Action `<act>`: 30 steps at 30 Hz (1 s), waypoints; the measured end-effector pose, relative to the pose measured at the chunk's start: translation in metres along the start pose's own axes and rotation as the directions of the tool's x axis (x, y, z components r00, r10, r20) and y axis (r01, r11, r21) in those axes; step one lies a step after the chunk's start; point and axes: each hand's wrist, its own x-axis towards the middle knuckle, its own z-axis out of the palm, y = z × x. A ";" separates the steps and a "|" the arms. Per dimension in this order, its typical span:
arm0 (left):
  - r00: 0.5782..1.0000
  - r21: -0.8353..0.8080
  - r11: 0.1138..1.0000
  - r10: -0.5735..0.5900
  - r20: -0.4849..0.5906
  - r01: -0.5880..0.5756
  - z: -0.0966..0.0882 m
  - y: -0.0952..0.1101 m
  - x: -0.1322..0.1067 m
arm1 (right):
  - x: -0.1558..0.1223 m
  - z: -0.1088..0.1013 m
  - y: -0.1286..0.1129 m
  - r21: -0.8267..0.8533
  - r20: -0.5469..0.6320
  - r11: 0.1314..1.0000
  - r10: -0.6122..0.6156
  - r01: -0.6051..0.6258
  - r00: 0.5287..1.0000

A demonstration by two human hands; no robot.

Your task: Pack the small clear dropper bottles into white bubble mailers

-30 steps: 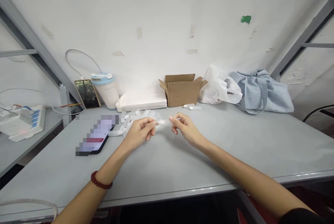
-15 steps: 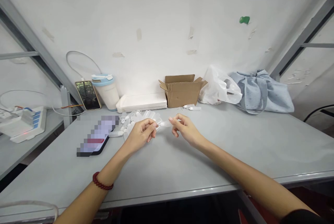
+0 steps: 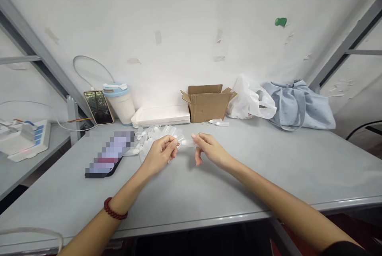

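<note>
Between my hands is a small clear plastic piece with a white end (image 3: 186,143); its exact kind is unclear. My left hand (image 3: 159,154) pinches the near-left end between thumb and fingertips. On the other end, the thumb and forefinger of my right hand (image 3: 212,149) close, while its lower fingers curl loosely below. Behind and left of my left hand, a heap of similar clear plastic pieces (image 3: 146,138) lies on the grey table (image 3: 191,196). A few more loose pieces (image 3: 221,123) rest before the cardboard box.
An open cardboard box (image 3: 205,108), a stack of white paper (image 3: 162,116), a white plastic bag (image 3: 240,100) and a blue cloth bag (image 3: 316,108) line the wall. Leftward are a cup (image 3: 123,108), a propped phone (image 3: 100,108), a blurred-out phone (image 3: 112,156) and a power strip (image 3: 32,138).
My right hand has come slightly closer to my left, and its lower fingers have dropped a little. The plastic piece stays between the hands. The view has shifted slightly.
</note>
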 end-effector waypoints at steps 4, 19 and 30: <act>1.000 -0.013 1.000 0.024 -0.007 -0.024 -0.001 0.002 0.000 | 0.001 -0.003 -0.001 0.023 0.017 1.000 -0.007 0.006 1.000; 0.999 0.018 1.000 0.014 0.036 -0.015 -0.001 0.000 -0.001 | -0.001 -0.002 -0.004 -0.073 -0.079 0.997 0.007 -0.013 0.997; 0.997 0.052 0.999 0.003 0.072 -0.007 0.003 0.000 -0.003 | 0.000 -0.003 0.001 -0.055 -0.065 0.998 -0.014 0.010 0.998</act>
